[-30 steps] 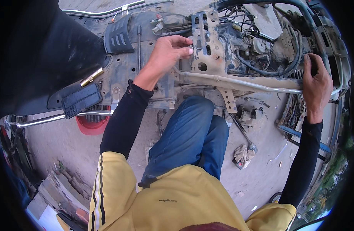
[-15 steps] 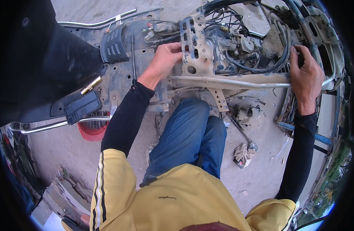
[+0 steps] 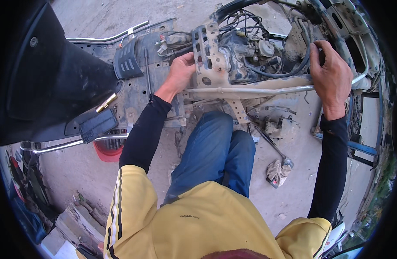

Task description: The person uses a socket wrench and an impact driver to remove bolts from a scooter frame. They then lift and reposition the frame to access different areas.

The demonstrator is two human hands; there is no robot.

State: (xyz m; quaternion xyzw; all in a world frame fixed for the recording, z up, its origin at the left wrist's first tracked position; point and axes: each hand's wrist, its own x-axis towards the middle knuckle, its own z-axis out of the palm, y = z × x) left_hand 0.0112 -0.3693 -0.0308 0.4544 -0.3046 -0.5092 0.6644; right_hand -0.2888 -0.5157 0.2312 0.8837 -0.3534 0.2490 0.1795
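Note:
The stripped scooter frame lies across in front of me. Near its middle, my left hand (image 3: 180,74) is closed at the left edge of a dusty perforated metal bracket (image 3: 206,62), thumb against it and fingertips tucked behind. Farther right, my right hand (image 3: 332,75) is curled beside a black hose (image 3: 289,77). A silver tube (image 3: 267,91) passes behind that hand, which hides what its fingers hold. Between the two hands sits the grimy engine (image 3: 257,49) with tangled black cables (image 3: 244,21).
A dark floor panel (image 3: 138,93) at left carries a long-handled tool (image 3: 147,64), a brass-coloured cylinder (image 3: 106,103) and a black phone (image 3: 98,126). Below are a red container (image 3: 108,153), a dusty metal part (image 3: 280,129), a wrench-like tool (image 3: 267,140) and a rag (image 3: 278,172).
The bracket, engine and tube have shifted left relative to the ground, and both my hands have moved left with them. My view has also shifted slightly.

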